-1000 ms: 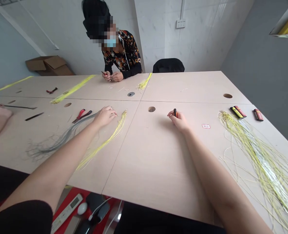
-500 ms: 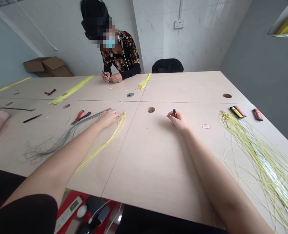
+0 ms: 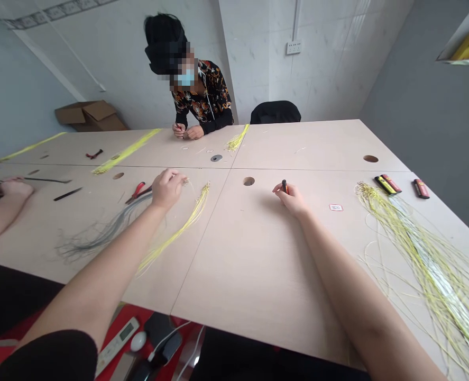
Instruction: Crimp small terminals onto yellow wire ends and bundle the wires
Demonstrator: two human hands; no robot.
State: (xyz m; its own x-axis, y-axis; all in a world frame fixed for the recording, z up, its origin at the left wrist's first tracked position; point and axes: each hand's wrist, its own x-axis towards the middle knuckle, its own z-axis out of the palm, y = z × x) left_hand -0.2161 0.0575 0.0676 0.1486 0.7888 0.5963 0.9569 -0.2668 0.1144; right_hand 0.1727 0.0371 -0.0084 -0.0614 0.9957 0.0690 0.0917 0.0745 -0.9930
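Observation:
My left hand [image 3: 167,188] is raised a little over the table, thumb and fingers closed on a thin pale yellow cord [image 3: 186,182] whose end shows past the fingertips. Below and to its right lies a bundle of yellow cords [image 3: 190,219]. A bundle of grey cords [image 3: 117,225] spreads out to its left, partly behind my forearm. Red-and-black pliers [image 3: 137,192] lie just left of the hand. My right hand [image 3: 292,198] rests on the table, fingers wrapped round a short black-and-orange stick-like tool [image 3: 285,186]; its exact kind does not show.
More yellow cords [image 3: 416,248] lie at the right, beside yellow and red small packs [image 3: 388,184]. A co-worker [image 3: 202,95] leans over the far side. Another person's hands [image 3: 14,188] are at the left. Round holes [image 3: 249,181] pierce the table [image 3: 250,264].
My left hand has lifted off the grey bundle and drawn slightly left, with a thin cord now in its fingers. My right hand stays in place. The view has shifted slightly.

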